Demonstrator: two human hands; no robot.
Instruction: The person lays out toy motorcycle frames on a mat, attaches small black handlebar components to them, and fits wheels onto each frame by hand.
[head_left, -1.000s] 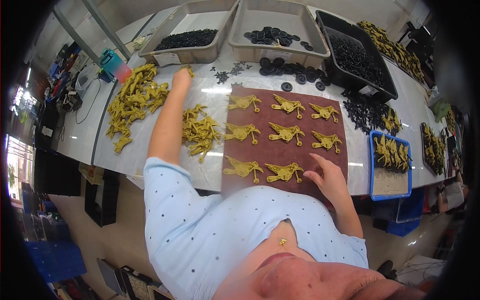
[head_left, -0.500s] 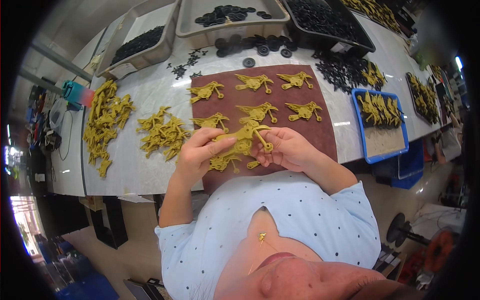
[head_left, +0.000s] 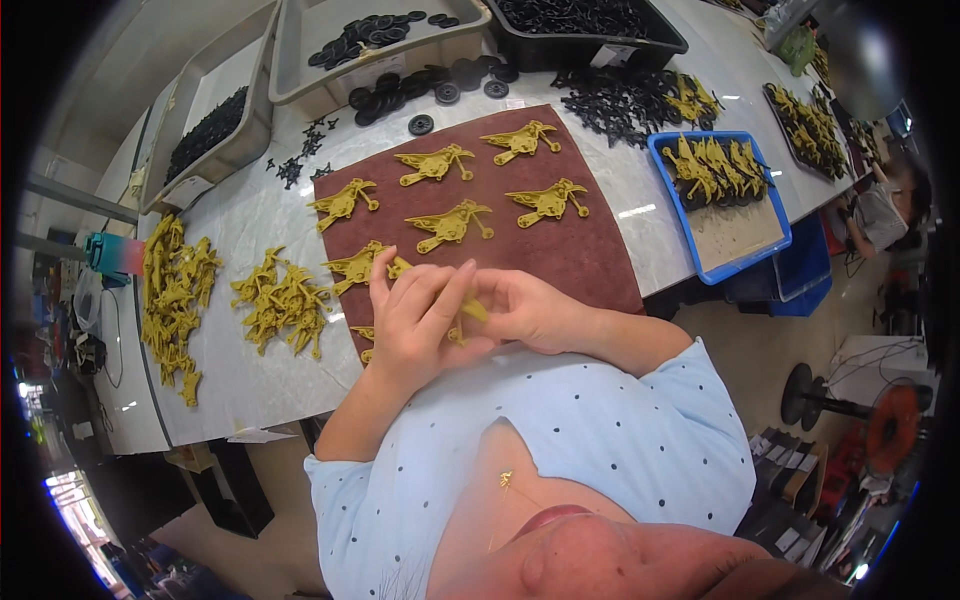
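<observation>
Both hands meet over the near edge of a maroon cloth (head_left: pixel 590 262), holding one mustard-yellow moulded plastic part (head_left: pixel 474 309) between them. My left hand (head_left: pixel 412 318) is closed on it, its fingers covering most of the part. My right hand (head_left: pixel 528 308) pinches it from the other side, thumb and fingers partly hidden. Similar yellow parts lie spaced out on the cloth, one (head_left: pixel 450 226) just beyond my hands. Another yellow part (head_left: pixel 352 266) is close to my left fingers, partly covered.
Left of the cloth lie two heaps of yellow parts (head_left: pixel 278 300). Beyond it stand grey bins (head_left: pixel 385 66) and a black bin (head_left: pixel 600 52) of black pieces, with loose black wheels (head_left: pixel 421 125) in front. A blue tray (head_left: pixel 735 272) with yellow parts sits on the right.
The held part has been turned and drawn nearer my body, and my left fingers now cover more of it. My view has shifted, so the cloth and bins appear turned and farther left.
</observation>
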